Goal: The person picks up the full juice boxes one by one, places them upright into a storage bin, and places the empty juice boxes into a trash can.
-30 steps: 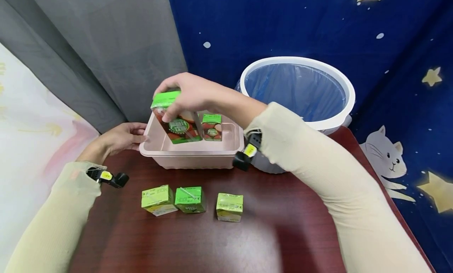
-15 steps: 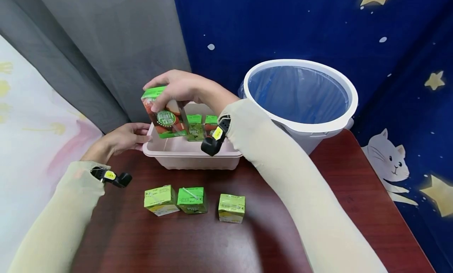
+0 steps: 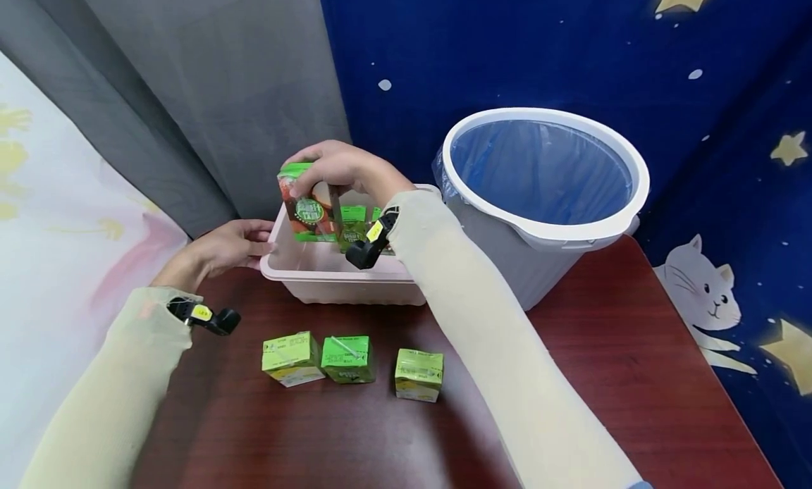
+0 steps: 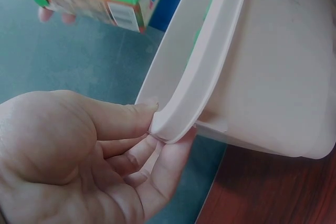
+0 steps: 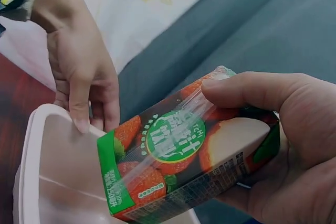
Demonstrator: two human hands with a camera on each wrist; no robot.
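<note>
My right hand (image 3: 342, 168) grips a juice box (image 3: 309, 211) with strawberries printed on its side and a green top. It holds the box upright over the left part of a pale pink plastic bin (image 3: 349, 292). In the right wrist view, the thumb lies along the juice box (image 5: 173, 145) near one end, and a clear-wrapped straw runs down its face. My left hand (image 4: 100, 150) pinches the bin's rim (image 4: 210, 77) at its left end, thumb on top and fingers beneath. Inside the bin stands a green juice box (image 3: 352, 232); another beside it is mostly hidden by my right wrist.
On the dark red table (image 3: 609, 348), in front of the bin, stand a yellow-green juice box (image 3: 293, 358), a green juice box (image 3: 347, 360) and another yellow-green one (image 3: 419, 375). A lined white trash can (image 3: 539, 242) stands to the right. Curtains hang behind.
My right hand shifted left with the strawberry juice box, uncovering the green box in the bin, then came slightly back right. My left hand stays on the rim. The head view shifted slightly.
</note>
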